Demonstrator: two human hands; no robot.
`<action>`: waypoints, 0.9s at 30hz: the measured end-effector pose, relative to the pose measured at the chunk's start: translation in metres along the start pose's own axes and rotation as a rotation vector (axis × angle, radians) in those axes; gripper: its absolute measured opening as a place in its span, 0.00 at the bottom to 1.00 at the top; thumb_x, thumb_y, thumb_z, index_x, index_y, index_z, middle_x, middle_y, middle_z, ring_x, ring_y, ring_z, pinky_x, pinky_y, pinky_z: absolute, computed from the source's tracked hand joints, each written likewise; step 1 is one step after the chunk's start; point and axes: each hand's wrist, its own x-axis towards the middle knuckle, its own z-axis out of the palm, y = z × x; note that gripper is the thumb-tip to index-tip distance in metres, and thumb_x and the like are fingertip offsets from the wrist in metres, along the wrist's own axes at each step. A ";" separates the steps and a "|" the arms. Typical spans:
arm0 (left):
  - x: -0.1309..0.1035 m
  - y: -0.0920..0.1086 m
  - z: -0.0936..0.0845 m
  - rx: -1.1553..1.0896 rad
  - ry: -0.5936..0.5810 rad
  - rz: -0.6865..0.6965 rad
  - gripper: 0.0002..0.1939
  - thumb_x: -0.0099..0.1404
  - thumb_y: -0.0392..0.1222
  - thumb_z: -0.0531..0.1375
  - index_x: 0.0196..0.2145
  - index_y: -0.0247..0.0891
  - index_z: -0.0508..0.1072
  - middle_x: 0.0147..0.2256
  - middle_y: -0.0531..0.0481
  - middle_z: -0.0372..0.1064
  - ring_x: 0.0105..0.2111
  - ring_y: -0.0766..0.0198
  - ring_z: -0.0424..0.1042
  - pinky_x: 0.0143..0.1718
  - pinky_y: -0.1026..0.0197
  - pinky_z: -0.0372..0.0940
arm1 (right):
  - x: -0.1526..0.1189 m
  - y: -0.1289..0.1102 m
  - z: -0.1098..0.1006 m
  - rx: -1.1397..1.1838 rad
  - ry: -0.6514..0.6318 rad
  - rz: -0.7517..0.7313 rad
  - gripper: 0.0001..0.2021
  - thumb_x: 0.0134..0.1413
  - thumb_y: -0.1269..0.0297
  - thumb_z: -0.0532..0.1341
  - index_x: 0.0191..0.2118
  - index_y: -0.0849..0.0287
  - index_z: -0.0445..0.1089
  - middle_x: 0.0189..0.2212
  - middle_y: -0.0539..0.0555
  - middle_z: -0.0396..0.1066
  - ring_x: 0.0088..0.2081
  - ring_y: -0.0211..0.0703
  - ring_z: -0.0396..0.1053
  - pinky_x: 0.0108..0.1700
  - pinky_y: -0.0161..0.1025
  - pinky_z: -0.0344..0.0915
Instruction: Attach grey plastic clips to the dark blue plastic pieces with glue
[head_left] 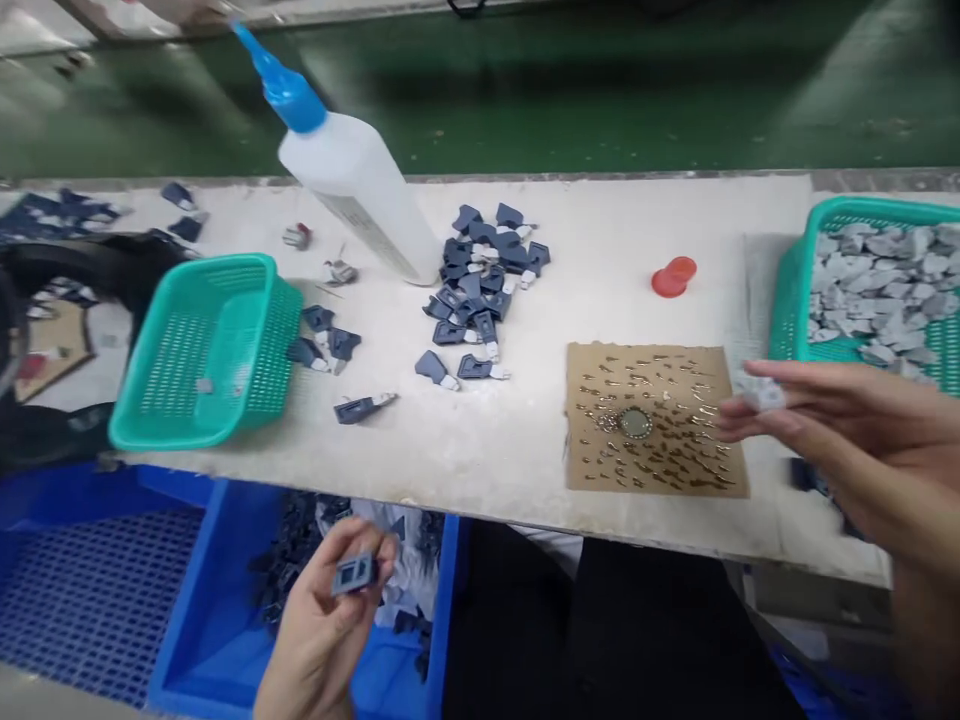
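My left hand [330, 610] is closed on a dark grey plastic part [353, 573] with a rectangular opening, held over a blue bin [195, 600]. On the right, my right hand [847, 430] pinches a small light grey piece [763, 393] between thumb and fingers, beside the right edge of a cardboard sheet [652, 480]. Many small metal pins and a round metal disc [636, 423] lie on that sheet. A pile of dark parts with light grey ends [480, 285] sits mid-table.
A white bottle [360, 190] with a blue nozzle stands behind the pile. Green baskets stand at left [202, 350] and right [791, 290], the right one holding light grey pieces. A red plastic piece [673, 277] lies near the sheet. The table's front edge runs above the bin.
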 end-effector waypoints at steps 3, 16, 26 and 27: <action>0.000 0.009 0.081 -0.254 -0.337 0.066 0.15 0.50 0.46 0.77 0.35 0.45 0.80 0.32 0.50 0.66 0.34 0.67 0.71 0.34 0.70 0.73 | 0.002 -0.010 0.014 0.336 -0.153 0.151 0.13 0.63 0.64 0.67 0.52 0.45 0.75 0.38 0.51 0.81 0.36 0.48 0.81 0.39 0.39 0.83; -0.002 0.006 0.202 -0.439 -0.833 0.025 0.13 0.61 0.30 0.71 0.41 0.40 0.76 0.43 0.51 0.75 0.47 0.64 0.79 0.52 0.64 0.74 | 0.006 -0.018 0.034 0.856 -0.310 0.484 0.05 0.62 0.65 0.67 0.43 0.47 0.77 0.37 0.49 0.80 0.33 0.40 0.79 0.33 0.31 0.79; 0.002 0.002 0.203 -0.432 -0.817 0.069 0.14 0.63 0.31 0.70 0.45 0.44 0.78 0.40 0.54 0.74 0.39 0.74 0.75 0.45 0.73 0.71 | 0.010 -0.021 0.043 0.952 -0.238 0.672 0.08 0.60 0.56 0.69 0.45 0.43 0.76 0.33 0.46 0.81 0.31 0.40 0.79 0.33 0.32 0.78; 0.003 0.002 0.203 -0.424 -0.823 0.089 0.15 0.62 0.30 0.70 0.45 0.44 0.79 0.40 0.53 0.73 0.39 0.74 0.74 0.45 0.73 0.71 | 0.010 -0.021 0.043 0.949 -0.245 0.667 0.07 0.60 0.56 0.69 0.44 0.43 0.76 0.33 0.46 0.80 0.30 0.40 0.79 0.34 0.32 0.78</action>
